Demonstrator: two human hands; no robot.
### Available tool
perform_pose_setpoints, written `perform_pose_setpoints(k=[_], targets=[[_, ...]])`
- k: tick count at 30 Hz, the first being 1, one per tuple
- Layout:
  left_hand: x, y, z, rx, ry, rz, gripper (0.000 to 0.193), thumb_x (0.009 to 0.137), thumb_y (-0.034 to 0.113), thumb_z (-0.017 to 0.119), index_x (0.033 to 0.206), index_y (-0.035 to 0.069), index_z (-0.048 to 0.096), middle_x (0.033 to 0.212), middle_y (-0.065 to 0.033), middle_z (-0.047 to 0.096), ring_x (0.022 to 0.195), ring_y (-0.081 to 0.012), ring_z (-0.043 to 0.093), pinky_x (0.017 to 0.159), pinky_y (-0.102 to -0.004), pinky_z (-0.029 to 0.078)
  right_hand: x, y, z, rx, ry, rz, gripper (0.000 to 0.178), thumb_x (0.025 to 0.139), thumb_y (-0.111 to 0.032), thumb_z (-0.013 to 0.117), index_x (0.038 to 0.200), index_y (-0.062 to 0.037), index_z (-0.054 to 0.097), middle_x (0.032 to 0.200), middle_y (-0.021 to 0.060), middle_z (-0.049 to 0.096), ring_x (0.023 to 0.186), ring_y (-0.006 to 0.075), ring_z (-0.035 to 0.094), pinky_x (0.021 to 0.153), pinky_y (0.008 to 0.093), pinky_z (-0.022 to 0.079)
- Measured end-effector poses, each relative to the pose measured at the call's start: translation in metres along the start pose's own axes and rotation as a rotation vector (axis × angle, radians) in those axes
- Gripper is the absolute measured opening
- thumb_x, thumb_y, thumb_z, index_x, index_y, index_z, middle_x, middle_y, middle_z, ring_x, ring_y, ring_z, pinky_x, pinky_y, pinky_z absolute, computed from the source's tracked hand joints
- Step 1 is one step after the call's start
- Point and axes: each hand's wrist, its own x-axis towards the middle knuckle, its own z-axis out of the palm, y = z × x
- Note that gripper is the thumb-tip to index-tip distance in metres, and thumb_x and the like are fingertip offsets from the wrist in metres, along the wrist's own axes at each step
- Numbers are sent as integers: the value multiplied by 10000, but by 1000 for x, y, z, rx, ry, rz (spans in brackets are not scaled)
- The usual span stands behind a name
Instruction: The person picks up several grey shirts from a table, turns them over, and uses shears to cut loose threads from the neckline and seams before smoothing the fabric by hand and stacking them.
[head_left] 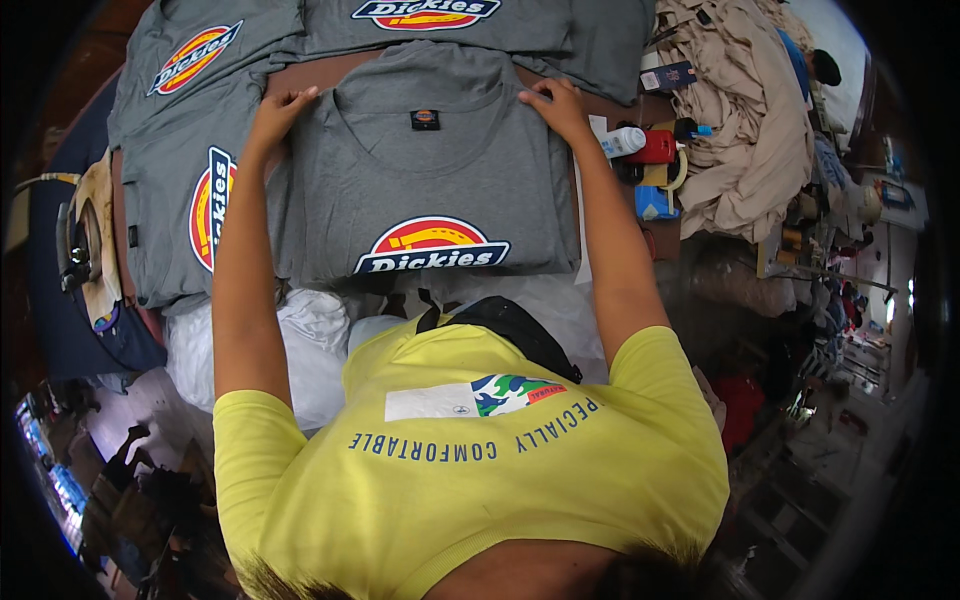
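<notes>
A grey T-shirt point(430, 172) lies folded in front of me, collar away from me, with a dark neck label point(425, 120) and a colourful chest print partly showing at its near edge. My left hand point(283, 112) is closed at its far left shoulder, thumb and fingertips pinching the fabric. At the far right shoulder my right hand point(558, 104) pinches the cloth in the same way. Both arms stretch forward along the shirt's sides.
More grey T-shirts point(165, 185) lie to the left and behind. On the right are a white bottle point(624, 142), a red container point(655, 148), a blue box point(655, 203) and a heap of beige cloth point(745, 130). White bundled fabric point(310, 325) sits below the table edge.
</notes>
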Motion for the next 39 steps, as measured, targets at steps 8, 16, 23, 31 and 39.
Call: perform_pose_setpoints(k=[8, 16, 23, 31, 39], targets=[[-7, 21, -43, -392, -113, 216, 198, 873, 243, 571, 915, 50, 569, 786, 58, 542, 733, -25, 470, 689, -154, 350, 6, -23, -51, 1165, -122, 250, 133, 818, -167, 642, 878, -66, 581, 776, -42, 551, 740, 43, 482, 710, 175, 374], [-28, 47, -53, -293, -47, 269, 57, 862, 99, 553, 878, 51, 578, 808, 13, 582, 799, -58, 537, 754, -190, 390, 8, -28, -71, 1149, -141, 317, 127, 814, -128, 636, 885, -36, 584, 808, -8, 594, 751, 54, 520, 699, 178, 396], [-22, 57, -59, 260, -269, 348, 244, 841, -31, 404, 963, -23, 615, 995, -44, 624, 973, -113, 542, 884, -205, 358, 14, -29, -61, 1008, -119, 399, 132, 802, -125, 641, 866, -20, 593, 780, -2, 597, 734, 66, 524, 677, 193, 407], [-24, 58, -55, -125, -294, 227, 225, 867, 58, 476, 1046, -10, 594, 1004, -43, 613, 942, -103, 539, 854, -203, 372, 19, -25, -47, 954, -108, 423, 114, 795, -118, 643, 832, -21, 597, 760, -6, 589, 707, 68, 513, 664, 201, 408], [26, -3, -31, -193, -154, 222, 232, 842, 76, 569, 1048, -32, 584, 971, -44, 612, 891, -108, 556, 816, -212, 402, 24, -8, -5, 905, -86, 428, 132, 770, -121, 656, 816, -13, 596, 736, 23, 614, 673, 87, 544, 616, 230, 419]])
